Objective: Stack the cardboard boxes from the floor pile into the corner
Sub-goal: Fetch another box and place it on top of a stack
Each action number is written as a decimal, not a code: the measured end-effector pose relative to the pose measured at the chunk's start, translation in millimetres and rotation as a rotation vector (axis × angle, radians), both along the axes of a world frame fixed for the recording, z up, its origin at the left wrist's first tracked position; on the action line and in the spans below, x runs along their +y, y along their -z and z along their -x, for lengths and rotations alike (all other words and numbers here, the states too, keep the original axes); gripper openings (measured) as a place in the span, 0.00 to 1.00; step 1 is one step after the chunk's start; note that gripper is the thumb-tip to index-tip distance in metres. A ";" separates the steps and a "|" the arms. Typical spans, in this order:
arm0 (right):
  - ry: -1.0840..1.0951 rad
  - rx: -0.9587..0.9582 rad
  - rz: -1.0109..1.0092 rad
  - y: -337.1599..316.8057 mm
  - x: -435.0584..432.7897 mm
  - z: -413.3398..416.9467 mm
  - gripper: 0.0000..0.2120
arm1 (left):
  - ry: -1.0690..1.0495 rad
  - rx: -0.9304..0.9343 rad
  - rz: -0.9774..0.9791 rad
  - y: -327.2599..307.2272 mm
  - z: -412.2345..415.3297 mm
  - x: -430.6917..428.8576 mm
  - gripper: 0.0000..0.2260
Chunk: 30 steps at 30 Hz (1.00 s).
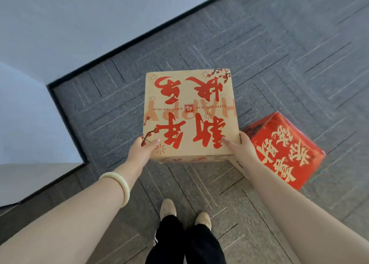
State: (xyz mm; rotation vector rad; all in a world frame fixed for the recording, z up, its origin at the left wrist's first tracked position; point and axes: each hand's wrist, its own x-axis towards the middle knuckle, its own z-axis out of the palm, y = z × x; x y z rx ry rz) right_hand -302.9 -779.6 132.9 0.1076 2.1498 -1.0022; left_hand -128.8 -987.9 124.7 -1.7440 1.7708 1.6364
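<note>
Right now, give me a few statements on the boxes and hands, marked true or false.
1. Left hand and right hand both grip the tan box. True.
2. The red box sits on top of the tan box. False: it lies on the carpet, to the tan box's right.
3. The bracelet is on the right wrist. False: it is on the left.
4. The tan box bears the words HAPPY NEW YEAR. True.

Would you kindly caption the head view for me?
Left hand and right hand hold tan box over carpet beside red box.
</note>
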 end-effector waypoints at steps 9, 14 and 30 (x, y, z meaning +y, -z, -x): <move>-0.126 -0.087 0.264 -175.1 -27.4 -8.1 0.24 | -0.192 0.236 0.104 -190.0 -57.1 -4.0 0.22; -0.346 -0.083 0.308 -248.6 -29.0 -48.7 0.20 | -0.423 0.365 0.152 -273.8 -124.3 46.4 0.11; -1.197 -0.016 0.481 -451.8 -78.7 -377.7 0.21 | -1.194 0.252 0.506 -449.8 -480.5 198.2 0.17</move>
